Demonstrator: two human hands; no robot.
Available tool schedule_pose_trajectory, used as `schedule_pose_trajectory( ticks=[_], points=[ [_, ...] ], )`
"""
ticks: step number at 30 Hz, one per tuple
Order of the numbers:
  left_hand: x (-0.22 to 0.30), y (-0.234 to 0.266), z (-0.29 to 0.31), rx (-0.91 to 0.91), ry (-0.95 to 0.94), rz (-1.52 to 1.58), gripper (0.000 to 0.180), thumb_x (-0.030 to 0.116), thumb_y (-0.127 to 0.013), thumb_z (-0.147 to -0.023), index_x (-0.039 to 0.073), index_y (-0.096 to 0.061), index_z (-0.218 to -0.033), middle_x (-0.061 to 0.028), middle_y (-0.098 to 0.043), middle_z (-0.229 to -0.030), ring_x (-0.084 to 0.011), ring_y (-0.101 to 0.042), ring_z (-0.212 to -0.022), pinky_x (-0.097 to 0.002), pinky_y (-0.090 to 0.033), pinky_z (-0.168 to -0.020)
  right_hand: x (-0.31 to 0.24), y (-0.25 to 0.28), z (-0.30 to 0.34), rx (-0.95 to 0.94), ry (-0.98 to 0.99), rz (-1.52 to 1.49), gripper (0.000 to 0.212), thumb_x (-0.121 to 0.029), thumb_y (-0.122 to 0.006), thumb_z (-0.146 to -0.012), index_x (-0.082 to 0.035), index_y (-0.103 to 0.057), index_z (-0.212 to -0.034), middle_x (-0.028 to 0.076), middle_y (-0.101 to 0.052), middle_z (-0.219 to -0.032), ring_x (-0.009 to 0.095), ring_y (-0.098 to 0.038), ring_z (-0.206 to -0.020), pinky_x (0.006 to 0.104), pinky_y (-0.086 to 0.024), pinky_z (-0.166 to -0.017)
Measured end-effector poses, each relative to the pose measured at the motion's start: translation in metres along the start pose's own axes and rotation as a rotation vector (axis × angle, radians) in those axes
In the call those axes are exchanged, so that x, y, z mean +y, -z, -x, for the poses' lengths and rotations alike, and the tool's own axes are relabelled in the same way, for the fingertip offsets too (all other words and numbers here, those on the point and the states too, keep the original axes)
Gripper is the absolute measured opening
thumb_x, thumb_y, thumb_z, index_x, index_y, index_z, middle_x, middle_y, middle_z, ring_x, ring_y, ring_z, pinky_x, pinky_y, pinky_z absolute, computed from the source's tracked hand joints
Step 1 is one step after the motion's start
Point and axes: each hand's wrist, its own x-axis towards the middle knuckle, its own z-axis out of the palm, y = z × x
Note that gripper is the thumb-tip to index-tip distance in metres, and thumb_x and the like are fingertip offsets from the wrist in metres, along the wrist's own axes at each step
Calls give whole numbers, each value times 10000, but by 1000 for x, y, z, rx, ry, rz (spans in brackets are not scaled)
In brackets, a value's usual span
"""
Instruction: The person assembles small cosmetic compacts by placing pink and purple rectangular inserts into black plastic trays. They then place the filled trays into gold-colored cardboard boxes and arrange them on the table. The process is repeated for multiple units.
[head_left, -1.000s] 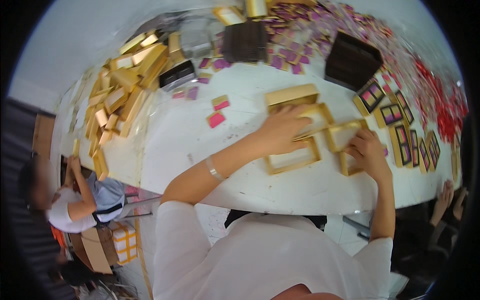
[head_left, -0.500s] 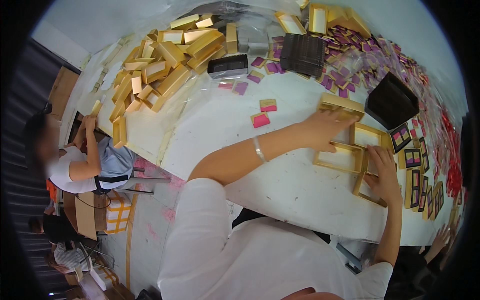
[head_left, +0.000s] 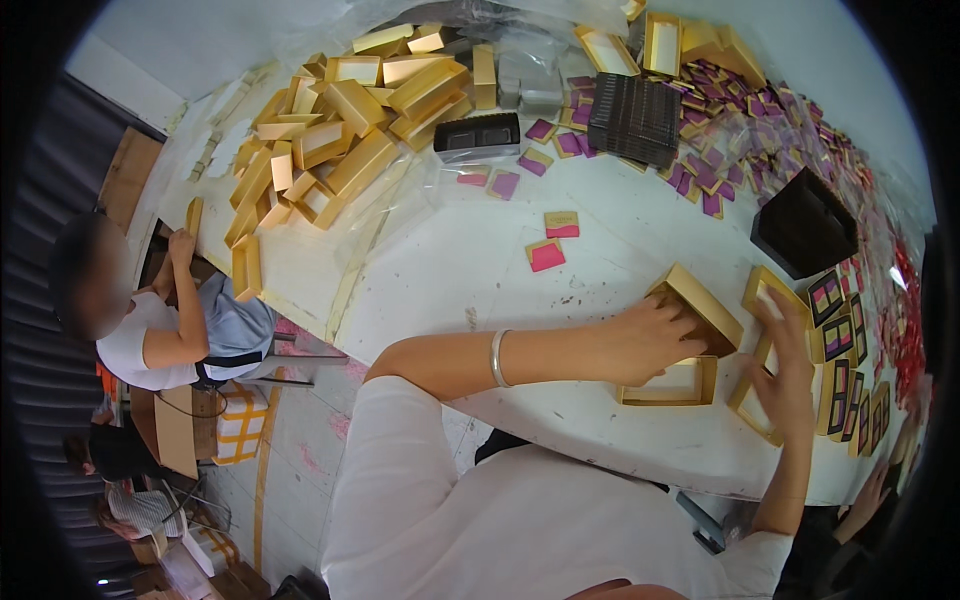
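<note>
My left hand (head_left: 652, 340) has its fingers curled over the side of a tilted gold box (head_left: 708, 298), an open tray with a pale inside. Just below that hand, another open gold box (head_left: 668, 401) lies on the table. My right hand (head_left: 788, 362) is over more open gold boxes at the right; its fingers are stretched out, with the thumb apart. One of these boxes (head_left: 757, 420) is partly covered by the hand, and a further one (head_left: 757, 283) shows beyond the fingertips. Whether the right fingers touch a box is hard to see.
Filled gold boxes (head_left: 832, 395) stand at the right. A stack of dark plastic trays (head_left: 806, 222) and another stack (head_left: 634, 118) sit farther back, near heaped purple packets (head_left: 715, 165). Gold boxes (head_left: 350, 105) are piled far left. A co-worker (head_left: 150, 320) sits at left.
My left hand has come nearer and tilted up a gold box that lay flatter farther back. The right hand has lifted slightly, its fingers straighter. The view has shifted a little.
</note>
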Motion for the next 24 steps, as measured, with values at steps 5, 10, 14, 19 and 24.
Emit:
schedule_pose_trajectory(
  ticks=[5,10,14,19,24],
  points=[
    [1,-2,-6,183,-132,-283,475,236,-693,-711,115,-535,-1141,-85,-494,-1134,-268,-427,-1106,-429,-331,-951,41,-39,-57,-315,38,53,389,-9,-650,-693,-38,-592,-1077,134,-556,-1001,309,-519,-912,367,-392,-776],
    [-9,40,1,503,-46,-182,481,352,-719,-663,119,-576,-1059,-65,-505,-1108,-252,-448,-1076,-442,-340,-940,43,-22,-78,-270,47,208,339,-34,-645,-733,-31,-593,-1068,129,-544,-1042,305,-498,-990,371,-390,-816],
    [-137,138,48,563,632,-546,427,330,-687,-744,80,-613,-1082,-117,-594,-1115,-301,-537,-1029,-388,-435,-876,7,0,-39,6,-77,155,438,-72,-664,-741,-54,-545,-1162,153,-476,-1243,338,-442,-1155,415,-364,-971],
    [-261,180,170,377,1144,-586,469,320,-637,-794,2,-575,-1133,-212,-541,-1179,-334,-517,-1097,-393,-427,-918,-58,-35,8,-263,378,103,382,-202,-701,-713,-46,-578,-1040,188,-421,-1306,343,-431,-1192,512,-313,-1005],
    [-287,174,164,605,1191,-198,467,291,-702,-728,49,-594,-1112,-209,-502,-1186,-355,-529,-1063,-398,-457,-873,-33,-51,21,-239,312,163,227,-152,-673,-724,-29,-603,-901,193,-414,-1314,352,-419,-1207,518,-305,-1015]
  ],
)
